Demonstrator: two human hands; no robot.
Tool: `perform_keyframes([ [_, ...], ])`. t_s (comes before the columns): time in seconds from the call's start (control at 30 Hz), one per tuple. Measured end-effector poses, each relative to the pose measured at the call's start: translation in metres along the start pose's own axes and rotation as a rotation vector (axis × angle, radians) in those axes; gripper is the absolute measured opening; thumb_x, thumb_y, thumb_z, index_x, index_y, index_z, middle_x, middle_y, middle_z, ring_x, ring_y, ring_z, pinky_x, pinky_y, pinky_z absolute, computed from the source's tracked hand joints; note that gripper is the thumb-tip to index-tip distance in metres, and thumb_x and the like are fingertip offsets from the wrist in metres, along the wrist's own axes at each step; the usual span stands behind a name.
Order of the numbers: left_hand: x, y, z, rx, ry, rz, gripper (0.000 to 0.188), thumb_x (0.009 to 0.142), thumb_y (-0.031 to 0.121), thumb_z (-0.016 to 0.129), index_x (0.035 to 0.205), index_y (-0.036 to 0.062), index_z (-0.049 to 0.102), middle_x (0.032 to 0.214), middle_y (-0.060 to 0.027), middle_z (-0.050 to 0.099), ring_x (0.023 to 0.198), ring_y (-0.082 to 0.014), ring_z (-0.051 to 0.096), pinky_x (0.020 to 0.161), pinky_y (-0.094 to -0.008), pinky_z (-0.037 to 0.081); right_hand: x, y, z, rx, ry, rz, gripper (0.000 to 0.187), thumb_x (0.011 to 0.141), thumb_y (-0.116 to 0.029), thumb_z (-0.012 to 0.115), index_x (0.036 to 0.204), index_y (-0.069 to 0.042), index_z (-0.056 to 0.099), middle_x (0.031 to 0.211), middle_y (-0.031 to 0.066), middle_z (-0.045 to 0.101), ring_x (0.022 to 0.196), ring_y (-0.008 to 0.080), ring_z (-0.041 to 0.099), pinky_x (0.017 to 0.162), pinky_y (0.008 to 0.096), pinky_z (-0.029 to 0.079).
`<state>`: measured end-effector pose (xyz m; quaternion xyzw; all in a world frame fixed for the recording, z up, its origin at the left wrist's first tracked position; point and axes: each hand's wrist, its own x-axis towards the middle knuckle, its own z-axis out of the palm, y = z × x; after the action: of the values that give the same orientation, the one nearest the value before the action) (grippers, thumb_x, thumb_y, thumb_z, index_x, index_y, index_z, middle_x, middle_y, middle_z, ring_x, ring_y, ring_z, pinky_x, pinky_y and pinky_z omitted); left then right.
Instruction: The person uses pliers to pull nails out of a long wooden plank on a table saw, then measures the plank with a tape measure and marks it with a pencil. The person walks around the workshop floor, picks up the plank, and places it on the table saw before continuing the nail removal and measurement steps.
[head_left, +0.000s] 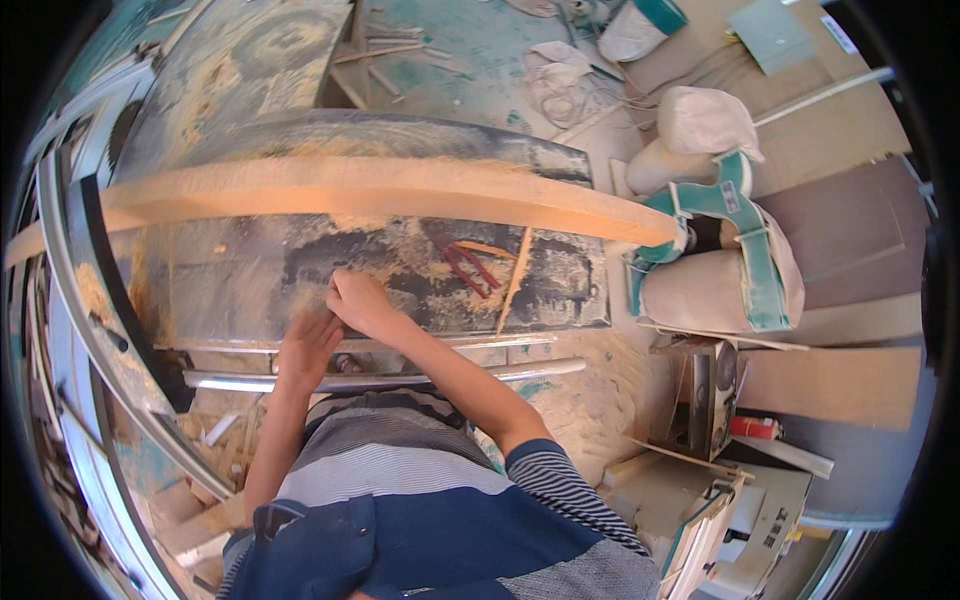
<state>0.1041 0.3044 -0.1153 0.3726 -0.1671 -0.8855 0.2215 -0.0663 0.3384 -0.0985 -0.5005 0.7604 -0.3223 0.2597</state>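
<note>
Over the front edge of a dusty dark work table (225, 300), my two hands meet in front of my body. My right hand (362, 302) is closed, its fingers curled under, and anything inside them is hidden. Just left of it and nearer to me, my left hand (308, 345) touches or nearly touches it; its bent fingers are blurred. To the right of my hands lie pliers with red handles (470, 272) amid sawdust. Farther back, a long thick wooden board (380, 190) stretches across the table from left to right. A thin wood strip (517, 278) lies beyond the pliers.
A metal rail (490, 372) runs along the table's front. At left stands a metal frame (90, 300), with a toothed saw blade (122, 130) near its far end. Green machinery with cloth bags (700, 285) sits at the board's right end. Wood offcuts (385, 55) litter the floor.
</note>
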Motion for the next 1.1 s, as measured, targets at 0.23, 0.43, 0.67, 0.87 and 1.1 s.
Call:
perform_keyframes([
  [0.23,0.014,-0.013,0.023,-0.139,0.091,-0.001,0.019,0.103,0.027,0.060,0.100,0.0087,0.060,0.092,-0.0031,0.063,0.085,-0.0165,0.062,0.078,-0.0322,0.054,-0.056,-0.004,-0.037,0.107,0.127,-0.306,0.011,0.086,-0.009,0.068,0.096,-0.005,0.070,0.089,0.0171,0.068,0.082,0.0361,0.068,0.071,0.0438,0.054],
  [0.43,0.012,-0.012,0.037,-0.006,0.167,-0.008,0.022,0.102,0.030,0.062,0.090,0.0137,0.055,0.072,0.0032,0.055,0.055,-0.0070,0.043,0.043,-0.0237,0.030,-0.075,0.067,-0.113,-0.025,0.311,0.072,0.016,0.087,-0.010,0.068,0.100,-0.001,0.073,0.089,0.0183,0.071,0.080,0.0322,0.070,0.075,0.0392,0.054],
  [0.67,0.056,0.016,0.051,1.510,0.331,0.464,0.039,0.095,0.036,0.066,0.077,0.0019,0.063,0.065,-0.0153,0.059,0.060,-0.0319,0.054,0.057,-0.0431,0.043,-0.061,0.080,-0.122,0.013,0.234,0.101,0.013,0.088,-0.011,0.069,0.098,-0.004,0.074,0.092,0.0175,0.071,0.080,0.0362,0.070,0.072,0.0415,0.054],
  [0.87,0.088,0.029,0.071,1.958,0.354,0.220,0.041,0.093,0.038,0.065,0.090,-0.0021,0.073,0.092,-0.0275,0.071,0.095,-0.0454,0.068,0.084,-0.0529,0.054,-0.075,0.106,-0.132,0.089,0.280,0.116,0.014,0.087,-0.011,0.071,0.098,-0.003,0.073,0.090,0.0170,0.072,0.080,0.0351,0.070,0.071,0.0407,0.054],
  [1.1,0.101,0.031,0.076,2.002,0.304,0.139,0.038,0.092,0.031,0.060,0.092,-0.0045,0.073,0.096,-0.0288,0.070,0.097,-0.0463,0.068,0.088,-0.0527,0.053,-0.115,0.149,-0.159,0.170,0.407,0.289,0.014,0.085,-0.008,0.071,0.097,-0.001,0.073,0.088,0.0171,0.070,0.074,0.0292,0.069,0.071,0.0370,0.054],
])
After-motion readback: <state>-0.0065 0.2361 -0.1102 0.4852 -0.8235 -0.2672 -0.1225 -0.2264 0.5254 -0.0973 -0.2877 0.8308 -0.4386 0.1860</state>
